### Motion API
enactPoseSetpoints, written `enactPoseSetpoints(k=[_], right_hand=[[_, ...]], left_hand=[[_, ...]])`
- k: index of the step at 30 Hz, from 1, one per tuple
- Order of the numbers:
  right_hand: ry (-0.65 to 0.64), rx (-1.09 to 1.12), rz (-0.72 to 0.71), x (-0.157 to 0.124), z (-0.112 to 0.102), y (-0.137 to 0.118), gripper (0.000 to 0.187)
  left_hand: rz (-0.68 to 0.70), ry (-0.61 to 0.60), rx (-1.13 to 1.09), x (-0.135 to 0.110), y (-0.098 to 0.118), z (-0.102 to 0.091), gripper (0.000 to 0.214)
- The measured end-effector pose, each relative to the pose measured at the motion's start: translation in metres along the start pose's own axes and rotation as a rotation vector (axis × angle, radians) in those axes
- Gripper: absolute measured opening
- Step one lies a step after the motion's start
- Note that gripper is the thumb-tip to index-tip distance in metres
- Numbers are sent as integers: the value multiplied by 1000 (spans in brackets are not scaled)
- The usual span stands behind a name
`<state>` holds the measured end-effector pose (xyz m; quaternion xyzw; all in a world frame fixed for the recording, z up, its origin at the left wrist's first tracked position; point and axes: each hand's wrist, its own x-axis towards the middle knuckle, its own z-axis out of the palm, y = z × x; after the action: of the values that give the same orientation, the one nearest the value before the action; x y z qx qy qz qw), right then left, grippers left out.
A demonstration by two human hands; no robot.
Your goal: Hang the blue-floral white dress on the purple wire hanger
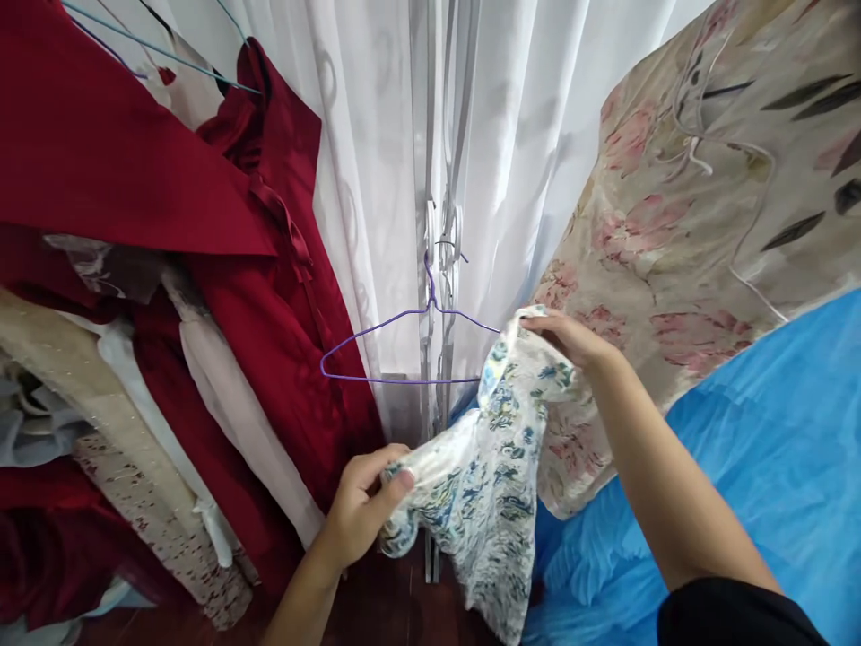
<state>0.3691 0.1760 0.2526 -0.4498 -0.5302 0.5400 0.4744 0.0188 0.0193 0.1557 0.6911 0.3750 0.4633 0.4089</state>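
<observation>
A: Where's the white dress (501, 458)?
B: Centre, off the floor (396, 615), slung between both hands. Blue-green print, hem hanging down.
A: Left hand (363, 507)?
B: Pinching a sleeve end. Thumb on top, fingers curled under, cloth between.
A: Right hand (561, 336)?
B: Higher up, gripping the dress by the shoulder near the neckline. Thumb side visible, other fingers mostly hidden by cloth. Black sleeve (733, 615) on that arm.
A: Hanger (377, 327)?
B: Purple wire, upright. Left end bare; right end disappears at the dress neckline. Can't tell if it's inside or just behind.
A: Hook?
B: Up by the metal poles (430, 377). Can't tell what it's caught on.
A: Surroundings?
B: White curtain (377, 135) behind the poles. Red garment (235, 296) on the left, others packed beside and below it. Beige garment (639, 233) with pink flowers on the right, behind the right hand. Blue fabric (760, 431) below that, right forearm in front of it.
</observation>
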Motion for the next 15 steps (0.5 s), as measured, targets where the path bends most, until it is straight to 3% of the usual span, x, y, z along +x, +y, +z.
enactPoseSetpoints(k=[2, 4, 6, 10, 12, 15], right_hand=[[-213, 23, 69, 8, 21, -1, 29], [-308, 39, 67, 9, 32, 1, 35], [-278, 33, 55, 6, 33, 2, 42], [-201, -1, 64, -1, 26, 0, 45], [-186, -3, 84, -2, 26, -2, 46], [-148, 13, 108, -5, 31, -3, 49]], left_hand=[[-38, 125, -4, 4, -4, -18, 32], [-19, 198, 114, 11, -12, -47, 28], [103, 197, 381, 21, -21, -84, 22], [320, 22, 924, 53, -33, -156, 13], [321, -13, 1027, 75, -31, -179, 16], [315, 49, 1049, 114, -22, -195, 19]])
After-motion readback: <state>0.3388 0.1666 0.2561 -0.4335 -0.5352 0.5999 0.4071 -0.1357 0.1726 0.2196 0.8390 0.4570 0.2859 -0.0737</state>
